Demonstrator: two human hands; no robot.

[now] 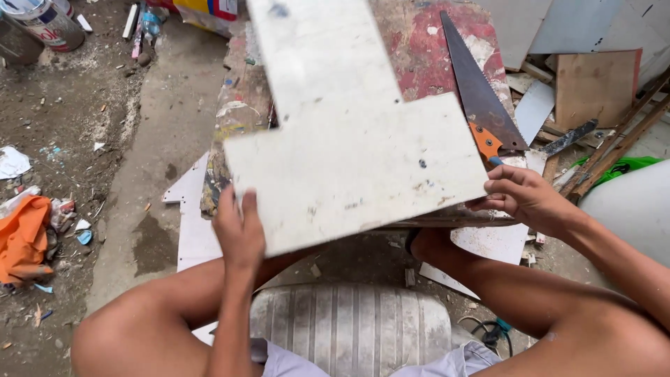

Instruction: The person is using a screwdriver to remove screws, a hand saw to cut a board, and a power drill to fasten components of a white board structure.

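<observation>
A white L-shaped board (349,139), scuffed and dotted with small holes, lies tilted over a paint-stained work surface (433,49). My left hand (239,227) grips its near left edge, thumb on top. My right hand (520,195) holds the near right corner, fingers curled around the edge. A hand saw (478,94) with a dark blade and an orange handle rests on the surface just right of the board, beside my right hand. My bare knees frame a ribbed white seat (349,321) below.
Board offcuts (593,84) and wooden sticks pile at the right. A paint can (49,24) stands at the upper left on dirt ground. Orange cloth (24,237) and litter lie at the left. A white scrap sheet (192,230) lies on the concrete under the board.
</observation>
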